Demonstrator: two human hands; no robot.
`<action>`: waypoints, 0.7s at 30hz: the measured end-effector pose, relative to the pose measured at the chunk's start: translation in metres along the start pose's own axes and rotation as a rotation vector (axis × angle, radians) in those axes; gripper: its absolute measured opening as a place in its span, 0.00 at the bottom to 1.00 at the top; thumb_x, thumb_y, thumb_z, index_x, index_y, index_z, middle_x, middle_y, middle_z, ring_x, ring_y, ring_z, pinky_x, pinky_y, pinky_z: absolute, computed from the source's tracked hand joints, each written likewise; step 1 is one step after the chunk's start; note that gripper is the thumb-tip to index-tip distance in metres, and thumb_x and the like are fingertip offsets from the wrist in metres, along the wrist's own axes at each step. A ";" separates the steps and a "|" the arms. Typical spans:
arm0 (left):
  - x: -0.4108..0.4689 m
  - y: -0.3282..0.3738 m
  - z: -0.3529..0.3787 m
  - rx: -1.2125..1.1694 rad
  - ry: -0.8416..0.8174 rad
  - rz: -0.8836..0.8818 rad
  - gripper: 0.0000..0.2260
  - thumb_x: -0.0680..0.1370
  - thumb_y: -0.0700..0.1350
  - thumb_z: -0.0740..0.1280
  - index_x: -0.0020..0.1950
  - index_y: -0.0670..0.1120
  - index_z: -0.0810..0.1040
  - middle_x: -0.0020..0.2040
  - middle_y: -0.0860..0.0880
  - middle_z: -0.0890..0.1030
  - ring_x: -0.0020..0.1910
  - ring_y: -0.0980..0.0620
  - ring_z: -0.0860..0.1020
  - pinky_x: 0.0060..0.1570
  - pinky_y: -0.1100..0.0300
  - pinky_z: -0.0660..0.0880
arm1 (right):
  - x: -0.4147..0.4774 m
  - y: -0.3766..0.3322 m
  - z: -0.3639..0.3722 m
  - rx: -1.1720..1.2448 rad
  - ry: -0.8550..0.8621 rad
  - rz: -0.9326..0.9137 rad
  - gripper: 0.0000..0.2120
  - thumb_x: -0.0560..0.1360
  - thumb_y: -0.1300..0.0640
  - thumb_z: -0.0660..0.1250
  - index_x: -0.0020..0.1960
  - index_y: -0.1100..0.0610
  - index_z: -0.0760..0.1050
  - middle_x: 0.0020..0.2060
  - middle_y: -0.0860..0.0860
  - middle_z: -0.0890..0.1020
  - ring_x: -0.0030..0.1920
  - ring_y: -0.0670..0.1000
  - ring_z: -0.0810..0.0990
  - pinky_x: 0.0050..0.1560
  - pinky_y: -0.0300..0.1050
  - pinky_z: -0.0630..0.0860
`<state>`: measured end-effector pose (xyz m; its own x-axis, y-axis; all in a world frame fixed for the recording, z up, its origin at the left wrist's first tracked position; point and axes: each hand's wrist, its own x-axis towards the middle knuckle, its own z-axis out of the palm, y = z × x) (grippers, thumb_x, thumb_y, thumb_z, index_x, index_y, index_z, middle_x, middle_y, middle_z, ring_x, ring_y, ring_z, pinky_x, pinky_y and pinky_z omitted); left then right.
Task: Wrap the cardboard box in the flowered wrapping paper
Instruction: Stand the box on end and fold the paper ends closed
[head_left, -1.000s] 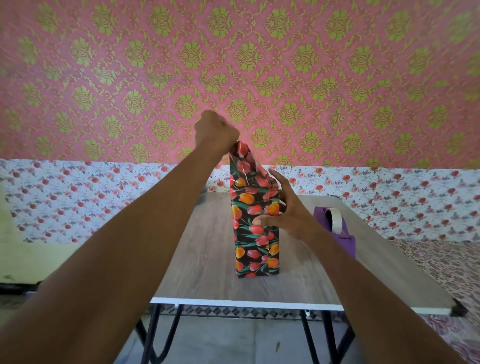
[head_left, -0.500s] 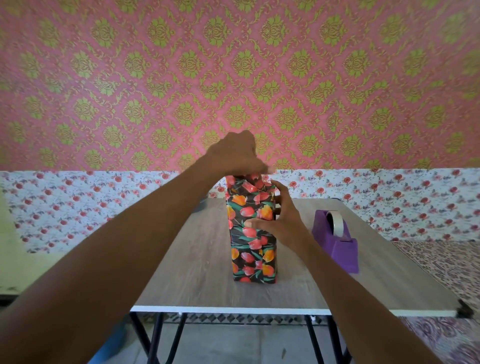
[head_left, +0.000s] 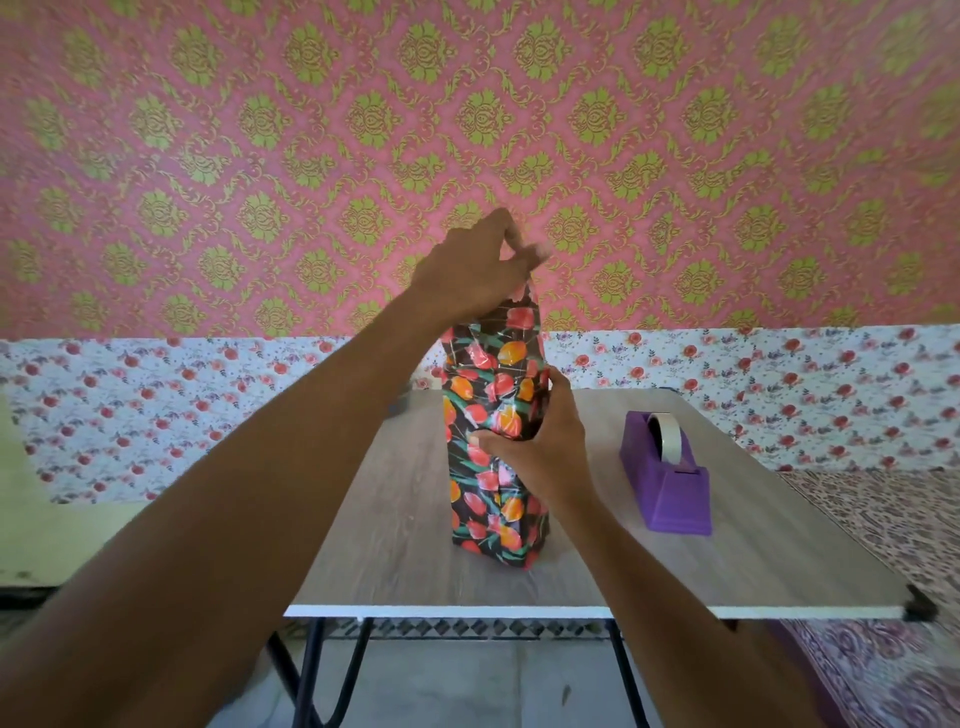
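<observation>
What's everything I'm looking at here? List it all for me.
wrapped box: one, black paper with red and orange flowers, upright at mid-table
tape dispenser: one, purple, holding a tape roll, on the table right of the box, apart from it
table: one, wood-grain top, white edge, dark legs
wallpaper: pink with green motifs above, white flowered band below
rug: patterned, floor at right
left hand: one, pinching the wrapped box's loose paper top
right hand: one, gripping the box's right side

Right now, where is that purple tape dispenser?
In the head view, the purple tape dispenser stands on the right side of the table, apart from the wrapped box that the right hand grips.
</observation>
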<state>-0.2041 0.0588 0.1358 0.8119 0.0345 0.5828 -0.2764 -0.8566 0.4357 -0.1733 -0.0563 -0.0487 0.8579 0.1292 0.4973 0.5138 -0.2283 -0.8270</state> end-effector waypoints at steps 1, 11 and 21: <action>0.001 -0.002 -0.004 0.092 -0.058 0.000 0.19 0.76 0.64 0.69 0.58 0.53 0.72 0.44 0.50 0.82 0.41 0.46 0.82 0.46 0.47 0.80 | -0.001 0.001 -0.001 0.001 0.023 0.000 0.47 0.60 0.47 0.85 0.72 0.46 0.63 0.62 0.43 0.77 0.62 0.47 0.78 0.68 0.51 0.76; 0.000 -0.005 -0.016 -0.129 -0.232 0.266 0.21 0.69 0.39 0.81 0.60 0.43 0.78 0.43 0.45 0.86 0.42 0.51 0.85 0.44 0.57 0.80 | -0.010 0.006 0.008 -0.208 0.261 -0.027 0.52 0.60 0.40 0.82 0.75 0.53 0.60 0.62 0.50 0.71 0.63 0.54 0.76 0.62 0.59 0.80; 0.006 -0.022 -0.030 -0.143 -0.255 0.297 0.05 0.73 0.32 0.75 0.49 0.34 0.84 0.42 0.39 0.83 0.40 0.55 0.82 0.44 0.63 0.80 | -0.015 0.004 0.013 -0.390 0.382 -0.023 0.54 0.62 0.37 0.80 0.76 0.59 0.58 0.60 0.56 0.72 0.60 0.59 0.77 0.52 0.56 0.83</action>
<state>-0.2090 0.0931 0.1504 0.7822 -0.3475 0.5171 -0.5720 -0.7295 0.3750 -0.1838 -0.0467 -0.0631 0.7455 -0.2050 0.6342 0.4297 -0.5795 -0.6925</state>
